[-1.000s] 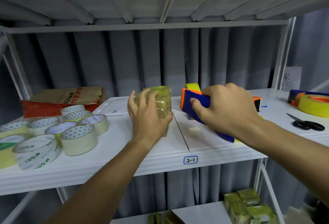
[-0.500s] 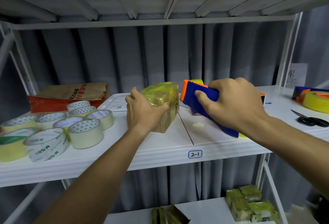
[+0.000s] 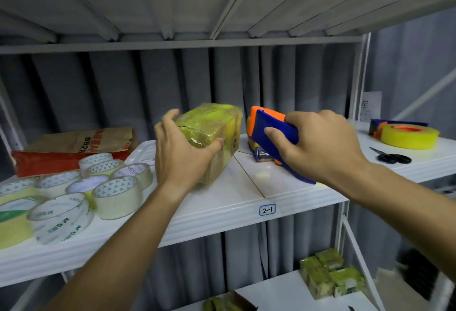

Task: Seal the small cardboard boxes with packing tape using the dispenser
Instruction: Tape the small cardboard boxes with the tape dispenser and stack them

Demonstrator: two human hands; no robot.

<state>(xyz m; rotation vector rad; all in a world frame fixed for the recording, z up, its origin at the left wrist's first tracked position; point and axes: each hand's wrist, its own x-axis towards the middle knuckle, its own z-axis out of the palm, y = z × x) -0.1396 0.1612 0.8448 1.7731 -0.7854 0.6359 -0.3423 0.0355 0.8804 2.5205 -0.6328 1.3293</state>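
Observation:
A small cardboard box (image 3: 214, 135) wrapped in yellowish tape stands tilted on the white shelf (image 3: 222, 212), resting on its lower edge. My left hand (image 3: 180, 155) grips the box's near side, thumb on the right face, fingers over the top left. My right hand (image 3: 318, 145) holds a blue and orange tape dispenser (image 3: 271, 130) just right of the box, its orange front end close to the box's upper right corner. A small gap shows between dispenser and box.
Several clear tape rolls (image 3: 74, 192) crowd the shelf's left end in front of a brown and red paper bag (image 3: 71, 150). At the right lie a second dispenser with a yellow roll (image 3: 407, 135) and black scissors (image 3: 392, 157). Taped boxes (image 3: 330, 276) sit on the lower shelf.
My left hand has tipped the box over and turned it toward the right. The dispenser in my right hand has risen and moved closer to the box.

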